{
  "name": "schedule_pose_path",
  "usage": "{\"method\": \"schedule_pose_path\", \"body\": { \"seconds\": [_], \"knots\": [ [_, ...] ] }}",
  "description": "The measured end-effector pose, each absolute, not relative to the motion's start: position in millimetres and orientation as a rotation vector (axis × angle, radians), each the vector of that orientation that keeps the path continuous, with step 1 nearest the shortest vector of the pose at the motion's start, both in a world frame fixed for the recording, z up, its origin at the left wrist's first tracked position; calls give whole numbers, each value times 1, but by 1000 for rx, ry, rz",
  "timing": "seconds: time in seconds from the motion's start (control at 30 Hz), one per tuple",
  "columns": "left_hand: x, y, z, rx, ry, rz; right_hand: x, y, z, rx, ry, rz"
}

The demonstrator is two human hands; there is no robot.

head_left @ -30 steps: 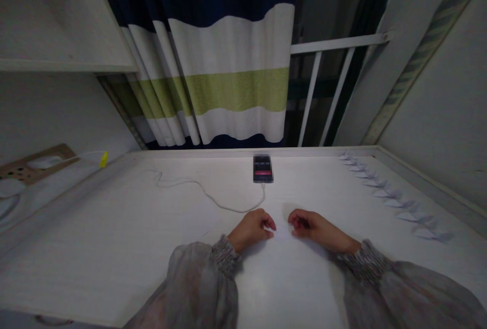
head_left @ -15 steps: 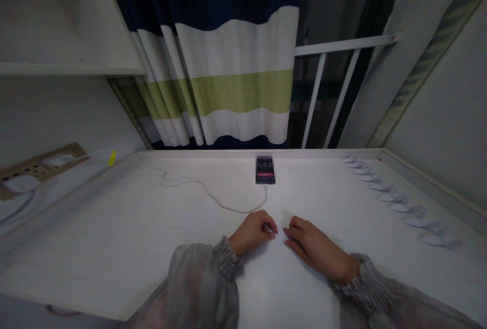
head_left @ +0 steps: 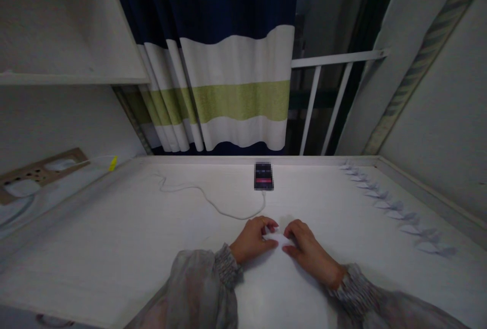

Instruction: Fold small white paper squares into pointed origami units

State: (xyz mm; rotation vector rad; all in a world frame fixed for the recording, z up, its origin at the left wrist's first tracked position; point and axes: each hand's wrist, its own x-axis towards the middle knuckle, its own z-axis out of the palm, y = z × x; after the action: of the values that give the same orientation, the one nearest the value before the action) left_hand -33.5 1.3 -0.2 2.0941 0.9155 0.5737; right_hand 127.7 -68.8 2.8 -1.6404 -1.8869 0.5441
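Note:
A small piece of folded white paper (head_left: pixel 280 239) is held between my two hands, just above the white desk. My left hand (head_left: pixel 254 240) grips its left side, thumb below and fingers above. On the other side, my right hand (head_left: pixel 309 250) pinches the right edge with thumb and fingertips. Parts of the paper are hidden behind the fingers, and its exact folds are too blurred to make out. Along the right of the desk runs a row of several folded white paper pieces (head_left: pixel 395 214), pointed in shape.
A phone-like device (head_left: pixel 264 175), its screen blurred, lies at the back of the desk (head_left: pixel 133 248). From it a white cable (head_left: pixel 205 194) curves left. A power strip (head_left: pixel 45 174) with plugs is at the left wall. Behind hangs a striped curtain (head_left: pixel 239 100).
The hands have shifted slightly, and more of the white paper now shows between them. My right hand has moved a little left. The view has tilted up slightly.

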Motion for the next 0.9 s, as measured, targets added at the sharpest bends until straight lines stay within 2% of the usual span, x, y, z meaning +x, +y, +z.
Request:
{"method": "schedule_pose_path", "body": {
  "seconds": [0.17,0.4,0.73,0.9],
  "knots": [
    [-33,1,-1,2128,903,524,128,-69,4,-1640,-1905,508],
    [-33,2,-4,2195,1004,730,129,-66,5,-1737,-2020,443],
    [-31,-3,3,2334,923,630,118,-78,15,-1330,-2278,563],
    [-32,0,6,2344,895,539,140,-67,13,-1343,-2195,457]
  ]
}}
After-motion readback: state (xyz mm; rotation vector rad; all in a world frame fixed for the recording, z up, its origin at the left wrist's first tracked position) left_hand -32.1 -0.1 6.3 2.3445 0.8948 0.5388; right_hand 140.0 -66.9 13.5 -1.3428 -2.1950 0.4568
